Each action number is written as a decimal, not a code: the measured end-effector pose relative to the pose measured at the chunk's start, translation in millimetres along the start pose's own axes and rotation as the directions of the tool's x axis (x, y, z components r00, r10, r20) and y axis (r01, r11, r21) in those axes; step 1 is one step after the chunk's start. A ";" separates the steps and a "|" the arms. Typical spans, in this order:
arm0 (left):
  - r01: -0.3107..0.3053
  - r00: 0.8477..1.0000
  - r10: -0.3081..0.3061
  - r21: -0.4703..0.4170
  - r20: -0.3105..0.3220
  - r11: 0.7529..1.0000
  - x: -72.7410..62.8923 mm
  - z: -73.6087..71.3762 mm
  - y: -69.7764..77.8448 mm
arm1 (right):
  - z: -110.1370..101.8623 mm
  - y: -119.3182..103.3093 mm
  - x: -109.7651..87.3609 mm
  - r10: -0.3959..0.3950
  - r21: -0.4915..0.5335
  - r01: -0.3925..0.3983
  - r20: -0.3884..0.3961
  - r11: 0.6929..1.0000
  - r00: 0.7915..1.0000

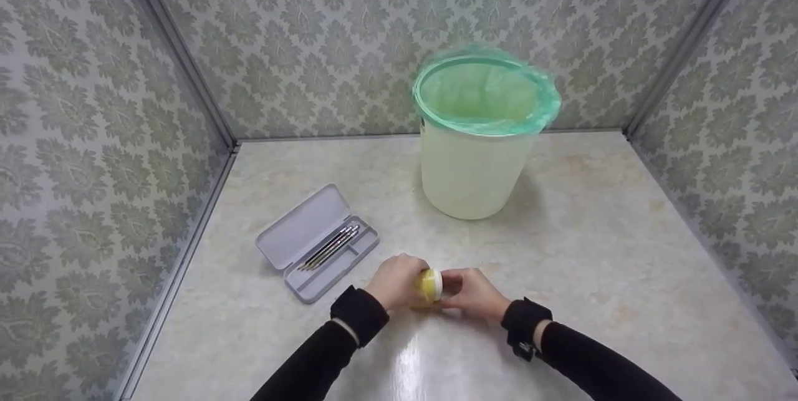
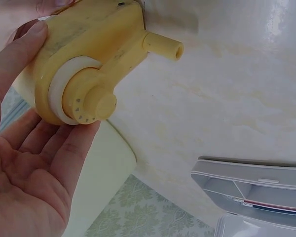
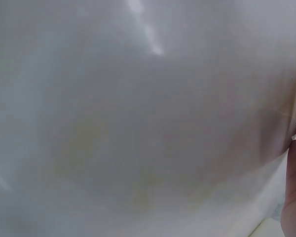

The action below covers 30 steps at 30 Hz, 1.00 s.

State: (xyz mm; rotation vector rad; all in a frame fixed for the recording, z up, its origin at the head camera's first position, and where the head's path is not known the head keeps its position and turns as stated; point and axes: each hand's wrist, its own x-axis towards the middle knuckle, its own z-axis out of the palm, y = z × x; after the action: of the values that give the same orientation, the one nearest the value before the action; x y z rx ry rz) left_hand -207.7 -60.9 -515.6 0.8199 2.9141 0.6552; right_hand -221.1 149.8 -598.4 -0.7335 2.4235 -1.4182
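Observation:
Between both hands is a yellow pencil sharpener [image 2: 89,29] with a side crank and a white ring, low over the table near the middle. In the left wrist view my left hand [image 2: 34,187] grips its body, thumb on one side and fingers under the crank hub; the crank handle [image 2: 160,45] points away from the palm. In the head view my right hand [image 1: 474,294] holds the sharpener's white end [image 1: 437,285] with thumb and fingertips. Only a few fingers [image 3: 295,168] of it show at the edge of the right wrist view.
An open grey pencil case [image 1: 365,250] with several pencils [image 1: 330,247] lies left of my hands. Behind stands a pale waste bin [image 1: 474,176] lined with a green bag [image 1: 545,101]. Patterned wall panels [image 1: 349,45] bound the pale marbled table [image 1: 598,251].

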 end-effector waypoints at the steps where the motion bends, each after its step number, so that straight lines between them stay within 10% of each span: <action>1: 0.001 1.000 -0.001 -0.004 0.001 1.000 0.2 -0.2 -0.1 | 0.4 -0.2 0.5 -0.003 0.005 0.003 -0.002 1.000 1.000; 30: -0.010 1.000 0.010 0.018 -0.003 1.000 0.6 1.9 -2.7 | 3.4 0.9 3.0 -0.024 -0.029 0.024 0.003 0.999 1.000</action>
State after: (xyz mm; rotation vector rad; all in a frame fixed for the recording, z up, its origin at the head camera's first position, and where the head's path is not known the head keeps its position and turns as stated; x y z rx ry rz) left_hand -209.2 -61.9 -518.4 0.8359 2.9246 0.6325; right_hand -222.4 146.1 -600.7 -0.7727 2.4465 -1.3926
